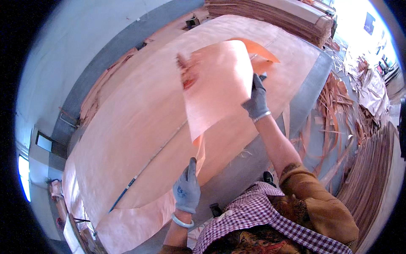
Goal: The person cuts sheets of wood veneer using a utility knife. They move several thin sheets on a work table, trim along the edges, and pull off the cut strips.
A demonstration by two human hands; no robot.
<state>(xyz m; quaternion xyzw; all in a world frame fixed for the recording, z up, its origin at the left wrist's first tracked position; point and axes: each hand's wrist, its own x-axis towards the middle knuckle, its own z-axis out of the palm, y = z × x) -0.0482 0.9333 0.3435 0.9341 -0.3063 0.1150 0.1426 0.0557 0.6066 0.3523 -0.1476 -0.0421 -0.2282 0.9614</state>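
Observation:
A thin, pale orange-pink sheet (220,84), which looks like wood veneer, is lifted and curled above a big flat stack. Its left edge is ragged, with a reddish-brown torn patch. My right hand (256,101), in a grey glove, is closed on the sheet's right edge. A small dark piece shows at those fingertips; I cannot make out what it is. Lower down, my left hand (186,190), also gloved, has its fingers closed at the narrow, folded lower corner of the sheet. The fingertips are partly hidden there.
Broad veneer sheets (139,144) cover the work surface, with a long thin rod (146,167) lying across them. A tall veneer stack (287,19) stands at the back. Loose offcut strips (336,95) litter the right side, beside another stack (368,169).

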